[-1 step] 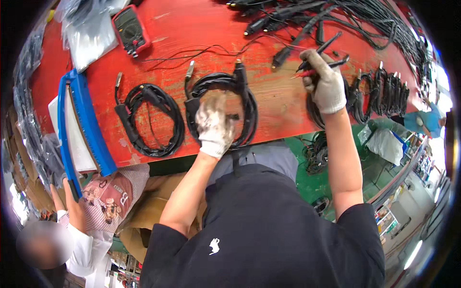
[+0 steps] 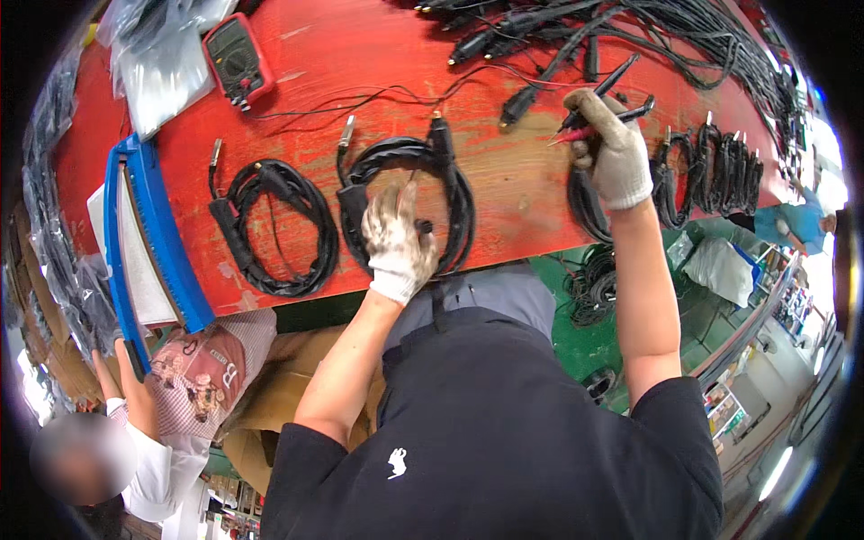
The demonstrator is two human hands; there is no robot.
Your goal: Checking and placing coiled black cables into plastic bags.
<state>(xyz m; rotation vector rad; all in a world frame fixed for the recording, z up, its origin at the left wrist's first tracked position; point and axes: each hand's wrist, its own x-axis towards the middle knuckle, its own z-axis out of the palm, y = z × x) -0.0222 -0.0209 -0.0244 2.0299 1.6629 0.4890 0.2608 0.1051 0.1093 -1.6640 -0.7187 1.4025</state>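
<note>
My left hand [image 2: 396, 229], in a stained white work glove, lies over the middle coiled black cable [image 2: 463, 202] with its fingers stretched forward. A small black cable end [image 2: 424, 227] pokes out beside its thumb; whether the thumb presses on it is hidden. My gloved right hand [image 2: 616, 162] is closed around a pair of test probes [image 2: 576, 135], one red and one black, above the table to the right. Thin red and black leads run to a red-framed multimeter [image 2: 238, 61] at the far left. A second coiled cable [image 2: 328, 238] lies left of my left hand.
More cable coils [image 2: 715, 166] stand in a row at right. Loose black cables [image 2: 666, 40] heap at the far right. A blue frame-like tool [image 2: 171, 234] and clear plastic bags [image 2: 166, 81] are at left on the red table [image 2: 513, 202]. Another person's hand [image 2: 139, 396] touches the blue tool.
The whole view has shifted slightly left. My left hand has slid a little within the coil, its fingers now sharper and straighter. My right hand keeps hold of the probes.
</note>
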